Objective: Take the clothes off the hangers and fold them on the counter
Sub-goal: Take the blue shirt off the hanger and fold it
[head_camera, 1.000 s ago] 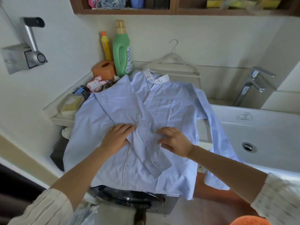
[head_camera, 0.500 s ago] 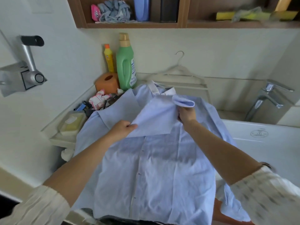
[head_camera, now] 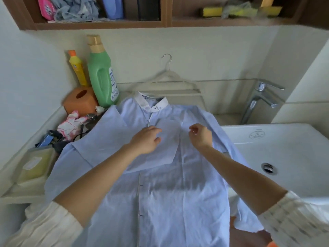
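Observation:
A light blue shirt (head_camera: 169,193) with a white collar lies front up on the counter, collar toward the wall. Its left sleeve is folded across the chest. My left hand (head_camera: 146,139) rests flat on that folded sleeve. My right hand (head_camera: 201,134) hovers just above the shirt's right chest with fingers loosely curled, holding nothing. The shirt's right sleeve hangs over the counter edge beside the sink. A white hanger (head_camera: 169,81) leans against the wall behind the collar.
A green detergent bottle (head_camera: 102,75), a yellow bottle (head_camera: 77,68) and an orange tissue holder (head_camera: 80,100) stand at the back left, with small clutter (head_camera: 71,125) in front. A white sink (head_camera: 277,157) with a tap (head_camera: 261,98) lies right. A wooden shelf (head_camera: 99,25) runs overhead.
The left sleeve's cuff end was lifted and folded back up onto the chest. My right hand let go of it and drew right; my left hand now lies flat on it.

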